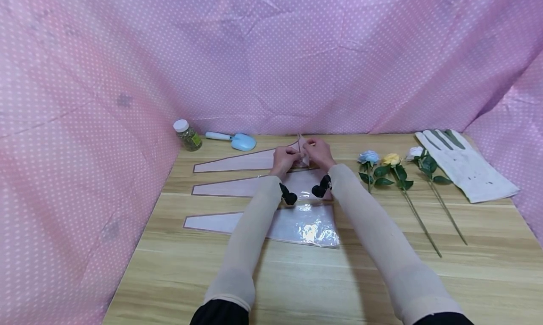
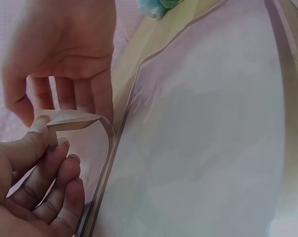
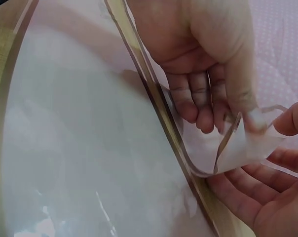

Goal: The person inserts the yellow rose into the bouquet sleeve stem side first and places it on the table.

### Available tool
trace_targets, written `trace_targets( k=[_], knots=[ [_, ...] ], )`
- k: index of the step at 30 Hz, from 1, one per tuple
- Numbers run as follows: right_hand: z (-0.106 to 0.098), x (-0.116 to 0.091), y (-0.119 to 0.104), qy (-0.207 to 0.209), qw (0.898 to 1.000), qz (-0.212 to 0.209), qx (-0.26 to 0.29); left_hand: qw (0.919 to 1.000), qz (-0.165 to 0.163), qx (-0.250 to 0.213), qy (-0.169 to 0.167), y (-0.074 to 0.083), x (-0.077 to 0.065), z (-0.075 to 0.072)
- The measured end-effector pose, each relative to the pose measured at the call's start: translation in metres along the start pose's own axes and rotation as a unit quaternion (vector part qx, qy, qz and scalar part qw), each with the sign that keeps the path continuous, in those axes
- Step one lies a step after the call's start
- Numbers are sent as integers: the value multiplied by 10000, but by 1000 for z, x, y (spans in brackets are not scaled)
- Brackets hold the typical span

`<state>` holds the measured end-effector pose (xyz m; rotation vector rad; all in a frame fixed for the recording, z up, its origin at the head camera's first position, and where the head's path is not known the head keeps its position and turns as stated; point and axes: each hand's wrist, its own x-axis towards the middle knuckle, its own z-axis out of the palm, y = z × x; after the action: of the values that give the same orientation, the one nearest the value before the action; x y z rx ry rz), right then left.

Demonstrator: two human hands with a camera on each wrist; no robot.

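Three tapered plastic flower sleeves with brownish borders lie in a row on the table. My left hand (image 1: 283, 160) and right hand (image 1: 320, 154) meet at the wide right end of the farthest sleeve (image 1: 237, 162), whose raised edge stands up between them. In the left wrist view, my right hand (image 2: 35, 182) pinches a folded lip of the clear film (image 2: 92, 148) between thumb and fingers. My left thumb and fingertips grip the same lip opposite. The middle sleeve (image 1: 229, 188) lies under my wrists, and the nearest sleeve (image 1: 297, 223) lies flat, glossy and partly hidden by my left forearm.
At the back left stand a white-capped jar (image 1: 188, 135) and a small blue trowel (image 1: 242, 142). To the right lie a blue rose (image 1: 368, 156), a yellow rose (image 1: 392, 159) and a white rose (image 1: 415, 153), beside white gloves (image 1: 475, 169). A pink dotted cloth (image 1: 271, 56) walls the table.
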<state>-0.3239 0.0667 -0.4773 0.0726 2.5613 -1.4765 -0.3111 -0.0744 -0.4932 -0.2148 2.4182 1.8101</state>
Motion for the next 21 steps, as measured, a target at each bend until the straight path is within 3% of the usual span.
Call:
trace_targets(
  k=[15,21],
  knots=[
    [-5,4,11,296,9989,114,332,9993,-208,-297,53,0,1,1],
    [-5,5,14,298,9986,102,414,9978,-441,-475,134,2,2,3]
  ],
)
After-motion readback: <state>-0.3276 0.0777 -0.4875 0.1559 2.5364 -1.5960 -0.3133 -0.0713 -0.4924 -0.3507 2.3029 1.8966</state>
